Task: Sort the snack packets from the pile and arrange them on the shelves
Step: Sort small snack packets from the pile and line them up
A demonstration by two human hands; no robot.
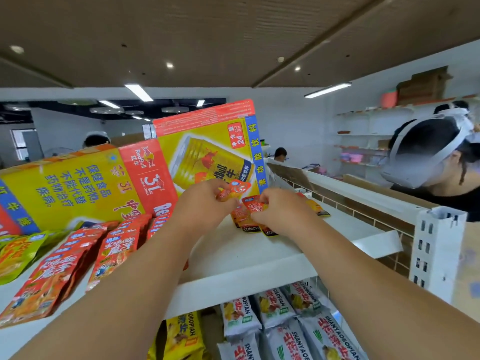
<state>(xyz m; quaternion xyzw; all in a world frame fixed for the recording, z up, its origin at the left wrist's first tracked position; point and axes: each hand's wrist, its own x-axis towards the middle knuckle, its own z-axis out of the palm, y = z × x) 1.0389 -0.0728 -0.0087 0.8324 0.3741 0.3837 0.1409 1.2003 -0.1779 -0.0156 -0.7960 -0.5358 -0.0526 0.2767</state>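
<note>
Forearms (124,287): both reach up and away over the shelf edge.
Lower shelf: white packets (285,323) and yellow packets (181,336) lie in rows under the top board.
Top shelf (259,253): white board. Large red packets (52,276) lean in rows at left, with green packets (18,253) beyond them.
Left grip (205,201): fingers and thumb pinch a small orange packet (233,190), held clear of the shelf.
Right grip (279,209): curled on a small red packet (255,205) atop a short stack (244,222) lying on the shelf.
Task's thing: small glossy sachets, red-orange, with a blue corner tab and a black band at the foot. They look light, crinkly and likely slippery.
Step in hand (judgement): adding like to like. Lay the orange packet flat, same face up, with edges squared to the stack. Steady the stack with the right grip so nothing slides.
Behind: a yellow-black packet (318,207) just past the right grip, and a Red Bull carton (207,146) leaning at the back.
Far right: a person in a headset (428,152).
</note>
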